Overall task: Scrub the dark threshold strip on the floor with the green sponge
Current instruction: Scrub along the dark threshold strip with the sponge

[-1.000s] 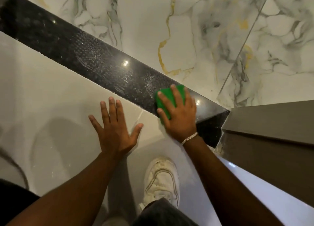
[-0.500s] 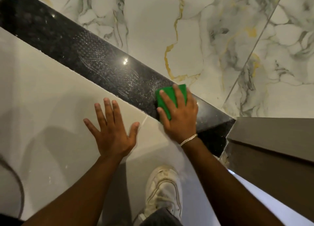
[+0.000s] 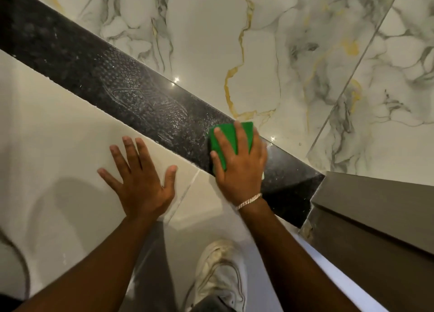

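Sponge (image 3: 231, 136) pressed on dark strip (image 3: 94, 72) under right hand (image 3: 238, 161) — left hand (image 3: 143, 182) flat, empty.

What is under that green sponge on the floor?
The green sponge lies flat on the dark threshold strip, with the right hand pressing on top. The patch of strip directly beneath it is covered, so its state cannot be seen.

floor: glossy veined marble tile (image 3: 206, 41) | plain cream tile (image 3: 58, 147) | brown door frame (image 3: 375, 217)
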